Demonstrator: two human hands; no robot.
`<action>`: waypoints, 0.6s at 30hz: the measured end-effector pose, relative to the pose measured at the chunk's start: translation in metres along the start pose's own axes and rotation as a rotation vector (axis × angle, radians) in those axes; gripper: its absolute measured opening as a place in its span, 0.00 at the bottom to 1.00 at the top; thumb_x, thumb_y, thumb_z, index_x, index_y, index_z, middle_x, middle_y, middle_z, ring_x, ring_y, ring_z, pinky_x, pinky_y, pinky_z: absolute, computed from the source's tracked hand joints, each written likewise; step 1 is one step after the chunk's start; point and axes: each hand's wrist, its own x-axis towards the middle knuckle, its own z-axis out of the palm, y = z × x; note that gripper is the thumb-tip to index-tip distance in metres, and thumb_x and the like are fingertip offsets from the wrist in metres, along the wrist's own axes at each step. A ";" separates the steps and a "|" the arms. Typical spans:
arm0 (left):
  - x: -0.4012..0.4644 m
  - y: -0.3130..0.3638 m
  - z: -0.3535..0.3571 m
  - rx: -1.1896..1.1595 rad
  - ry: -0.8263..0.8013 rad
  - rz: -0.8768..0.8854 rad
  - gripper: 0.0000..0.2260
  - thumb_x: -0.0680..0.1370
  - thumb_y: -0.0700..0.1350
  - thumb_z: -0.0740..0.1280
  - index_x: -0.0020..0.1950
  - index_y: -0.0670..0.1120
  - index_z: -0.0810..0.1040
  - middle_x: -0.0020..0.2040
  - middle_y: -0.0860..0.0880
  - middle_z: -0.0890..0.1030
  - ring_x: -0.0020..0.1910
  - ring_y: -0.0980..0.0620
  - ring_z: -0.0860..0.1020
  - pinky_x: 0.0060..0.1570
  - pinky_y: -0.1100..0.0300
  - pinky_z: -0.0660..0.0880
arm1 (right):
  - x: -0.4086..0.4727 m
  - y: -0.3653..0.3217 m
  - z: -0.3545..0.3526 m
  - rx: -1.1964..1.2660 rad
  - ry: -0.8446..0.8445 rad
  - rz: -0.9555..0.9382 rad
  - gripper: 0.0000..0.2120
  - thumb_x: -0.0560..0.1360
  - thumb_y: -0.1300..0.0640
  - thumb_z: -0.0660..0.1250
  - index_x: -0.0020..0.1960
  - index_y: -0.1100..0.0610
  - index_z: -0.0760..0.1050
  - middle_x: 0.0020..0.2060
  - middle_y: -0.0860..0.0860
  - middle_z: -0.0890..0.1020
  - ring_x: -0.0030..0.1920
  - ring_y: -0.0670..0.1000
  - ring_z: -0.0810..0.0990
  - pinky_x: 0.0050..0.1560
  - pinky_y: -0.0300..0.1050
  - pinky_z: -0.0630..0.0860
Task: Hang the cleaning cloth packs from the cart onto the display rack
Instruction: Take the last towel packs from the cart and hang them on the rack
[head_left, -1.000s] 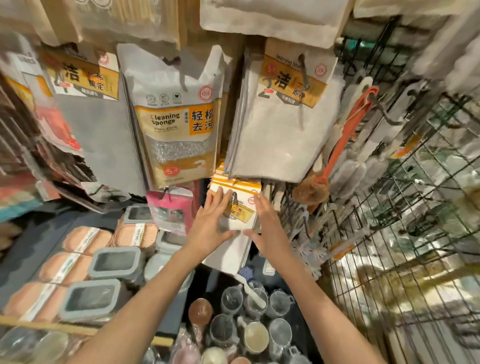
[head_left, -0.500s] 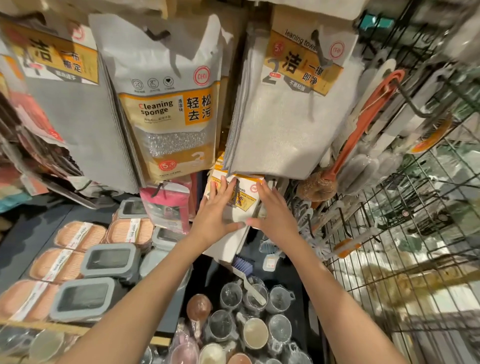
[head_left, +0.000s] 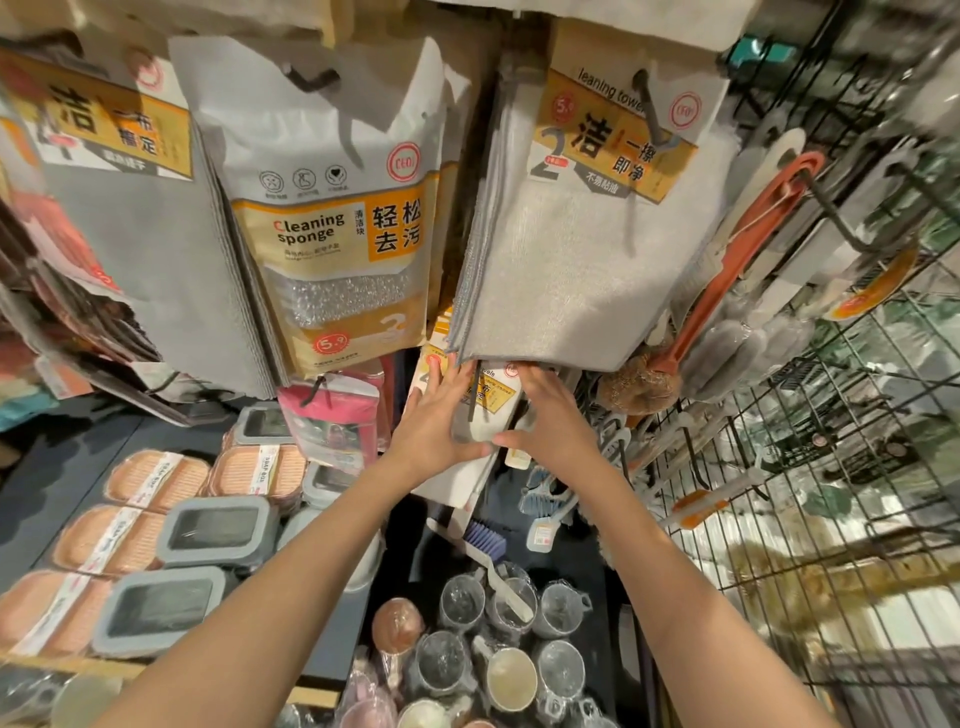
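A white cleaning cloth pack (head_left: 488, 395) with a yellow label hangs low on the display rack, its top hidden under a large grey cleaning towel pack (head_left: 587, 249). A black hook peg (head_left: 470, 397) crosses its label. My left hand (head_left: 434, 423) lies flat on the pack's left side, fingers straight and thumb spread below. My right hand (head_left: 550, 421) touches its right side, with fingertips under the grey pack's lower edge and thumb pointing left. More white packs hang behind it.
Cleaning sponge bags (head_left: 332, 208) and grey cloth packs (head_left: 145, 249) hang to the left. An orange brush (head_left: 737, 249) and a wire grid (head_left: 831, 467) fill the right. Below lie soap boxes (head_left: 156, 525), grey-lidded containers (head_left: 218, 530) and cups (head_left: 509, 670).
Both hands and the white pack have moved up and further in under the grey towel pack. The view has come closer to the rack.
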 end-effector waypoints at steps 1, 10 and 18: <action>0.002 -0.001 -0.001 0.008 -0.004 -0.001 0.49 0.70 0.54 0.75 0.78 0.50 0.42 0.79 0.47 0.42 0.75 0.52 0.32 0.74 0.43 0.39 | 0.001 0.000 0.000 -0.001 0.004 0.000 0.46 0.68 0.46 0.74 0.76 0.48 0.49 0.76 0.45 0.54 0.76 0.50 0.48 0.72 0.49 0.54; 0.012 -0.005 -0.003 0.060 -0.050 -0.010 0.50 0.70 0.55 0.75 0.79 0.49 0.43 0.79 0.46 0.42 0.75 0.50 0.33 0.74 0.45 0.38 | 0.007 -0.001 0.003 -0.008 0.006 0.010 0.47 0.65 0.46 0.75 0.76 0.51 0.53 0.75 0.46 0.58 0.75 0.49 0.51 0.70 0.48 0.57; 0.007 0.000 -0.013 0.084 -0.078 -0.005 0.49 0.69 0.55 0.75 0.79 0.50 0.44 0.79 0.47 0.44 0.77 0.50 0.41 0.74 0.47 0.38 | 0.003 -0.001 -0.001 -0.029 -0.011 0.020 0.47 0.67 0.46 0.74 0.77 0.49 0.48 0.76 0.44 0.54 0.76 0.49 0.48 0.71 0.48 0.52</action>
